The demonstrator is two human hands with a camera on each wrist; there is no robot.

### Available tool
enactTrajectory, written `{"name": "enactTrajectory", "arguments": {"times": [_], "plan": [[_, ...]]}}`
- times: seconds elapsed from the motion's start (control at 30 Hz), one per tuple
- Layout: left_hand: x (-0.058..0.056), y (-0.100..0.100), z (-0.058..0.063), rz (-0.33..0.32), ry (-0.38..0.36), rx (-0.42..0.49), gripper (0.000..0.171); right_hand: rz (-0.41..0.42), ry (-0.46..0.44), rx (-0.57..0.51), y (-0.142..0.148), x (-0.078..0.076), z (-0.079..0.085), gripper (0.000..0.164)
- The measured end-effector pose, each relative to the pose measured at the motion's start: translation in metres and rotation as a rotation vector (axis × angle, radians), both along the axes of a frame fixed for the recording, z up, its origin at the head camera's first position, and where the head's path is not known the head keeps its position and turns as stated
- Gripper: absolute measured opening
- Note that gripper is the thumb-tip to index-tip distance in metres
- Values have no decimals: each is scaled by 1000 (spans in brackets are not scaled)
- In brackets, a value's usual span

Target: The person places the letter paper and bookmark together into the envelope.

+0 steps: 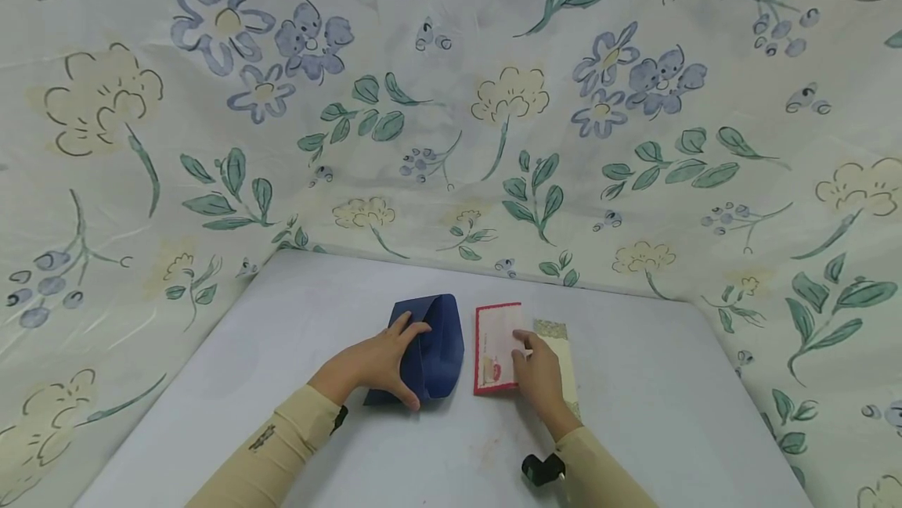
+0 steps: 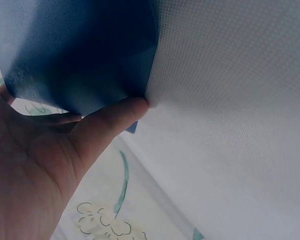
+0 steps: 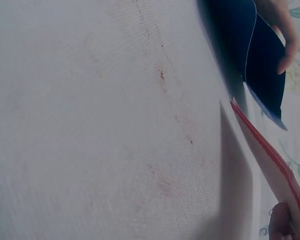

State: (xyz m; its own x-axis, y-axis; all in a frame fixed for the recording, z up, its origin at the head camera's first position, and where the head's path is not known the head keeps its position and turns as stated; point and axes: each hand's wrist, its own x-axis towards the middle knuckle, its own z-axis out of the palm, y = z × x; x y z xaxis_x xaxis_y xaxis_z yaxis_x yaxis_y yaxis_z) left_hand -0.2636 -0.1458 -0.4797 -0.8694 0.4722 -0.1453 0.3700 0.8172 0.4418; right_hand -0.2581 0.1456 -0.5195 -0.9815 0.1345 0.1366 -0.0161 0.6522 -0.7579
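Observation:
A dark blue envelope sits over the white table with its flap side facing right and its mouth bowed apart. My left hand grips it, thumb at the near edge and fingers at the far side; in the left wrist view the thumb presses the edge of the blue paper. Just right of the envelope, my right hand pinches a pale pink card with a red border by its right side. The right wrist view shows this card tilted up from the table, its leading corner close to the envelope.
Beneath and beside my right hand lies a cream paper with a green patterned end. A black device is at my right wrist. Floral cloth stands behind the white table and at its sides. Faint reddish stains mark the tabletop.

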Motion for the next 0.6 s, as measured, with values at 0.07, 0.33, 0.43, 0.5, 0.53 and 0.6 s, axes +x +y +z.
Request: {"name": "enactTrajectory", "arguments": {"times": [0.07,0.33,0.43,0.5,0.53,0.6], "plan": [[0,0,0,2,2,2,127,-3,-8,-6,1,0,0,32],[0,0,0,6,0,0,127,-10,-27,-9,0,1,3,33],[0,0,0,7,1,-1,127,-8,-24,-14,-1,1,4,33],[0,0,-1,8,3,-3,127,-3,-16,-19,-1,1,5,33],[0,0,-1,9,4,-4,127,-2,-14,-21,-1,1,5,33],[-1,0,-1,10,3,-3,127,1,-9,-23,-1,1,6,33]]}}
